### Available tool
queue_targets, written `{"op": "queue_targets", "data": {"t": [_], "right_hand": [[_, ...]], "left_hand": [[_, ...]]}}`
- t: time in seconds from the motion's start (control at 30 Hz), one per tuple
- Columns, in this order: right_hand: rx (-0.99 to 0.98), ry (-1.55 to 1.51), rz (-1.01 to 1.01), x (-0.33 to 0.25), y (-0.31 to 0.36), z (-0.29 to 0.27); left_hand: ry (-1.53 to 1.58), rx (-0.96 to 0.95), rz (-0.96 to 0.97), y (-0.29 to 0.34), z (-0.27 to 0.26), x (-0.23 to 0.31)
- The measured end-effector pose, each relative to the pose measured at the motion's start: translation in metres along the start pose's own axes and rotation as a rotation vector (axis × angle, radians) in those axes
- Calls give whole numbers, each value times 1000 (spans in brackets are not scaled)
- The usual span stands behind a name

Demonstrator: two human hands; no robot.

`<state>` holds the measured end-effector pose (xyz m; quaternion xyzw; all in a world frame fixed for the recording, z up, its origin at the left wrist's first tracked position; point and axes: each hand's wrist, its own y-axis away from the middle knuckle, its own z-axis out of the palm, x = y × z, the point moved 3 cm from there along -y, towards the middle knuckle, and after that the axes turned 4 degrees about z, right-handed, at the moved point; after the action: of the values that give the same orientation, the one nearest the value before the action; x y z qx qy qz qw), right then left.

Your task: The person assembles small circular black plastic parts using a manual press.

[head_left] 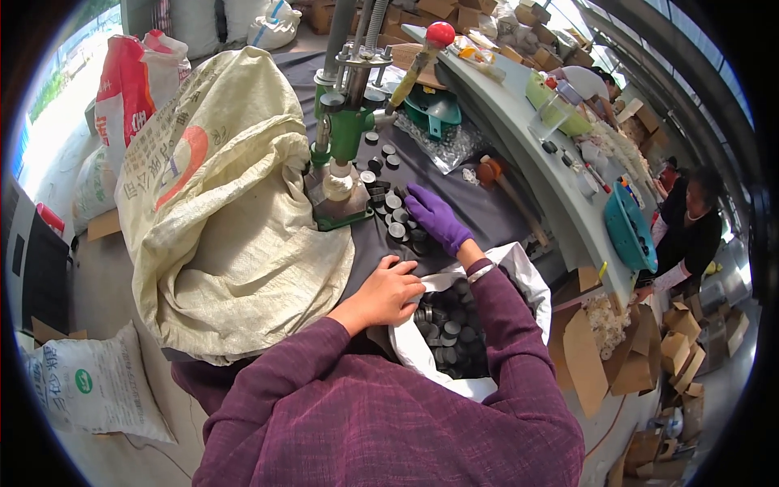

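My right hand (pixel 439 219), in a purple glove, reaches over the dark table with its fingers stretched out against a pile of small round black caps (pixel 397 230). At the near table edge lies my bare left hand (pixel 383 290), palm down, fingers loosely spread and no object visible in it. A white sack (pixel 531 280) below my right forearm is full of similar black caps (pixel 449 331). Just beyond the pile stands a green hand press (pixel 346 134) with a red-knobbed lever (pixel 440 35). More caps lie beside its base.
A large cream woven sack (pixel 235 235) covers the table's left side. A teal scoop (pixel 434 109), bubble wrap (pixel 454 148) and a hammer (pixel 507 191) lie behind the caps. On the right runs a long grey table (pixel 519 122) with a teal basket (pixel 629 231); a person works there.
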<state>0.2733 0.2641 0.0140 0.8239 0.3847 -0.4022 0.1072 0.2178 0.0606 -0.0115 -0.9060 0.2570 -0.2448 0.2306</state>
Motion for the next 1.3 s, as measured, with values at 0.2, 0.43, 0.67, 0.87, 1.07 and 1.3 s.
{"op": "queue_targets", "data": {"t": [0.2, 0.43, 0.67, 0.87, 1.07, 1.3], "right_hand": [[-130, -132, -70, -8, 4, -9], [-75, 206, -174, -9, 29, -2], [-60, 385, -229, -17, 103, -20], [-417, 618, 81, -26, 168, -41], [-580, 374, 368, -67, 144, -69], [-226, 367, 277, -46, 97, -69]], "left_hand": [[14, 23, 3, -3, 0, 1], [-13, 10, -19, -2, 0, 0], [-26, 37, -24, 0, 0, -2], [-21, 31, -34, 1, 1, -1], [2, 15, -44, -1, -2, -2], [20, 23, -41, -5, -2, -3]]}}
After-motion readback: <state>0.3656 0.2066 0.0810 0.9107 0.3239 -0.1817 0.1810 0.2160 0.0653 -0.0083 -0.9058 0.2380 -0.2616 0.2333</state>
